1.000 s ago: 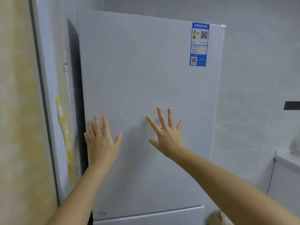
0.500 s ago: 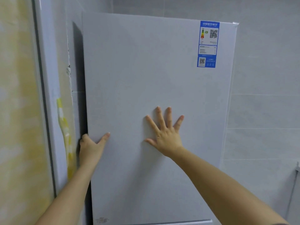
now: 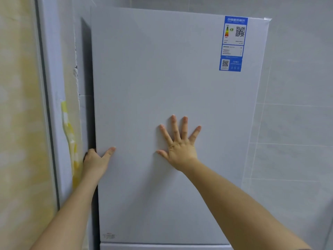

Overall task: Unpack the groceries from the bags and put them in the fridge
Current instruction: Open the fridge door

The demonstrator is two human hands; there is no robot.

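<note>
Pale grey wall tiles (image 3: 297, 123) fill the right side of the frame, large and glossy, with thin light grout lines (image 3: 288, 144) running level across them and one running upright at the far right. The same tiling continues along the top edge. At the far left stands a mottled yellow and cream surface (image 3: 18, 123), blurred. Just right of it a white upright frame (image 3: 52, 105) runs from top to bottom. Beside the frame, a ragged, chipped edge (image 3: 76, 71) shows in the upper left, and below it hangs a crinkled yellow strip (image 3: 69, 134). A narrow dark gap (image 3: 86, 87) lies just right of these. The light is soft, cool and even.
</note>
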